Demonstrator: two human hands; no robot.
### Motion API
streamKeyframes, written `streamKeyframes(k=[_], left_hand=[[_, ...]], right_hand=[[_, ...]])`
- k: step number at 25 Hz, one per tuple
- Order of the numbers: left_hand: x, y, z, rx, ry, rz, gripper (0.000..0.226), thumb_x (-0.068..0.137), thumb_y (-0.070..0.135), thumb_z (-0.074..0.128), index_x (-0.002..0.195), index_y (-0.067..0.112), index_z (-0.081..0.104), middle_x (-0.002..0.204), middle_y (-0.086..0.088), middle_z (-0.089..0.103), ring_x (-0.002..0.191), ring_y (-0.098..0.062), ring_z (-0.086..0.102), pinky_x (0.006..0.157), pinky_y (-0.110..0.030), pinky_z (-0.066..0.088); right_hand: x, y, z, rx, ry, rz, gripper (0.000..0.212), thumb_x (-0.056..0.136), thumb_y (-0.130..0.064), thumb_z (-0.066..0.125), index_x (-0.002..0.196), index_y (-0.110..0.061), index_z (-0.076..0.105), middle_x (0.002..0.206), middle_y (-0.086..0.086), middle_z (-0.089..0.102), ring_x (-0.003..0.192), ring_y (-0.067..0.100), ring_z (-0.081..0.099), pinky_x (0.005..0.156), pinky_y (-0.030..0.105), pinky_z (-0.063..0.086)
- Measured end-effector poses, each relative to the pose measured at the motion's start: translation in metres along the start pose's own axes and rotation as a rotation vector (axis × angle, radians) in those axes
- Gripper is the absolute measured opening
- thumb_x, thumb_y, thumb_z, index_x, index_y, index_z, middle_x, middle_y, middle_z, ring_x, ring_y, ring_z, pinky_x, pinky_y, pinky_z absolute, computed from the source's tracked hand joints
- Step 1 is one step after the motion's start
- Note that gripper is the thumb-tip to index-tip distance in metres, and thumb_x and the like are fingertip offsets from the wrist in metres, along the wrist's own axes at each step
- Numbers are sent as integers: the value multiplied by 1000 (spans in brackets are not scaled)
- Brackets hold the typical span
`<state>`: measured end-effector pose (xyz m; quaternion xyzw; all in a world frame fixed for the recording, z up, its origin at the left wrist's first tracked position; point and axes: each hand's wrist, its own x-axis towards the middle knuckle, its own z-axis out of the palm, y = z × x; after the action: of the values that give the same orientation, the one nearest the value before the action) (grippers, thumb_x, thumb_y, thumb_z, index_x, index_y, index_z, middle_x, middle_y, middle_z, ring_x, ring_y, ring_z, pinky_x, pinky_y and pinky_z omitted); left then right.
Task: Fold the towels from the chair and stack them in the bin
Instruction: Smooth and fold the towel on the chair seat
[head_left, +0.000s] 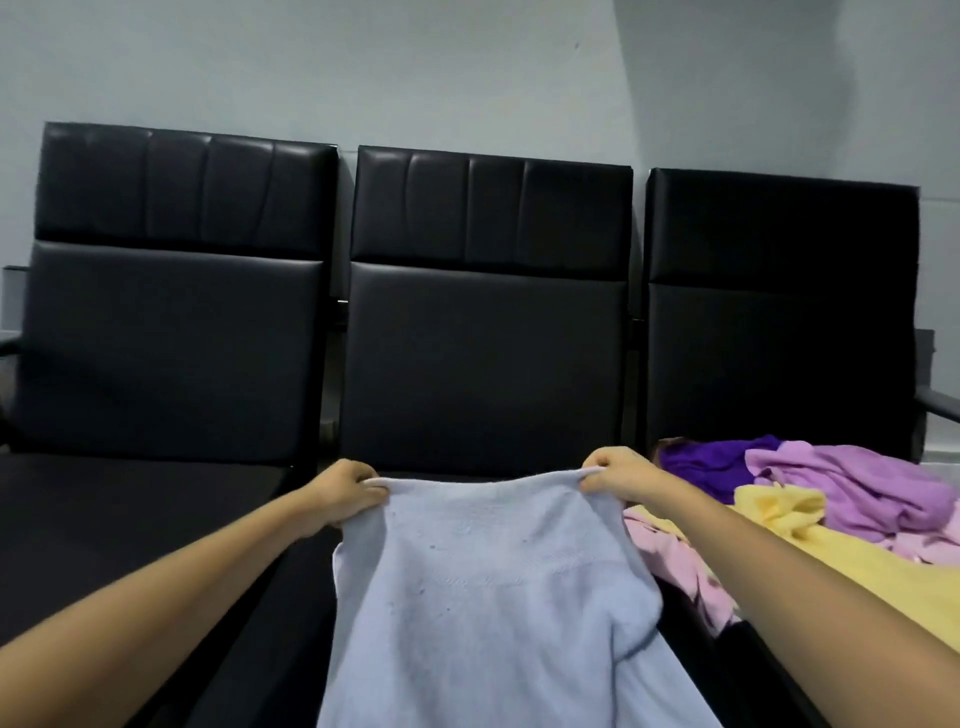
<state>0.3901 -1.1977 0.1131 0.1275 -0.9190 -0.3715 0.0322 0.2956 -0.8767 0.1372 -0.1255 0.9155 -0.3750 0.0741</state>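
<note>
Holding one pale blue towel stretched by its top corners — left hand and right hand each pinching one — folding looks barely begun; the heap of unfolded towels waits on the right chair, no bin visible.

Three black padded chairs stand side by side against a plain pale grey wall, dimly lit.

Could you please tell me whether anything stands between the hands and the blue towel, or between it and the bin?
Nothing does: the left hand and right hand pinch the blue towel by its top corners. The bin is not in view, so that path cannot be judged. The towel pile lies aside on the right chair.
</note>
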Motion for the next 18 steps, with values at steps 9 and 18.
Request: streamKeyframes(k=[9,18], left_hand=[[26,-44,104,401,439,-106,25,99,29,33,115,19,49,122,-2,46,113,-22,42,71,-30,39],[27,-57,111,385,642,-127,19,93,21,46,94,11,61,95,-7,66,98,-30,47,81,-35,27]], right_hand=[[93,55,107,-441,124,-34,31,97,-16,34,121,-19,53,127,1,53,121,23,46,95,33,36],[61,71,116,-580,321,-84,26,99,-22,34,117,-21,53,123,-2,55,114,22,44,92,34,30]])
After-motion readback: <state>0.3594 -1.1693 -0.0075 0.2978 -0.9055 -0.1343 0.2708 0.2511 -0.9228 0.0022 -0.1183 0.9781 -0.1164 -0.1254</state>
